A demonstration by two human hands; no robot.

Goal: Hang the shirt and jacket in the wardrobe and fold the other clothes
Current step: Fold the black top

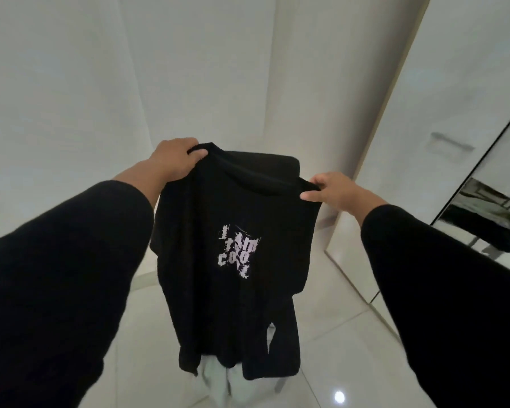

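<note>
Black T-shirt (236, 219) of soft, matte knit, held up in the air at chest height, front facing the camera, with a ribbed round collar sagging in a curve between the two shoulders. On the chest, a pale pink print (238, 252) in jagged, broken lettering. Fabric hanging limp and slightly creased, lower hem uneven. Left hand (177, 156) closed on the shirt's one shoulder, fingers curled over the top edge, thumb pressed against the cloth. Right hand (331, 192) pinched on the other shoulder, thumb in front, fingers tucked behind. Both forearms in dark long sleeves (80, 260). Behind the shirt, the top of a dark chair back (280, 161); below the hem, a pale garment (218, 381) draped down. Glossy white floor tiles (330, 334) underneath, smooth pale wardrobe doors (442, 92) to the right with a slim metal handle (451, 141), and a mirror panel (489, 201) at the far right.
</note>
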